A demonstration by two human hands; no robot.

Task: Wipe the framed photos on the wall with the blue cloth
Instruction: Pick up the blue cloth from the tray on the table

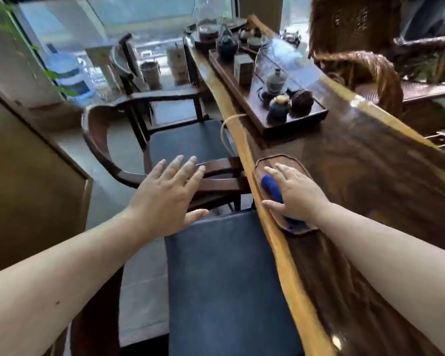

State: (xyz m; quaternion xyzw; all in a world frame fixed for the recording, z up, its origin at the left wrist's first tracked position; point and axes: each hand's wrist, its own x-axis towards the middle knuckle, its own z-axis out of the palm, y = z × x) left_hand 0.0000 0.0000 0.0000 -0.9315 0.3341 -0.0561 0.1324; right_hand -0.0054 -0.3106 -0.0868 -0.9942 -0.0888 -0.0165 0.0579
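The blue cloth (269,185) lies bunched in a small dark wooden tray (280,158) at the near left edge of the long wooden table (370,181). My right hand (297,191) rests on top of the cloth, with the thumb on its near side and the fingers draped over it. Only the cloth's far end and a strip near my wrist show. My left hand (167,196) hovers open, fingers spread, over the arm of a dark wooden chair beside the table. No framed photos or wall with pictures are in view.
A long tea tray (244,104) with pots, jars and a box stands farther along the table. Two chairs with blue cushions (224,278) stand to the table's left, a carved chair (370,73) to its right. A water bottle (70,73) stands by the window.
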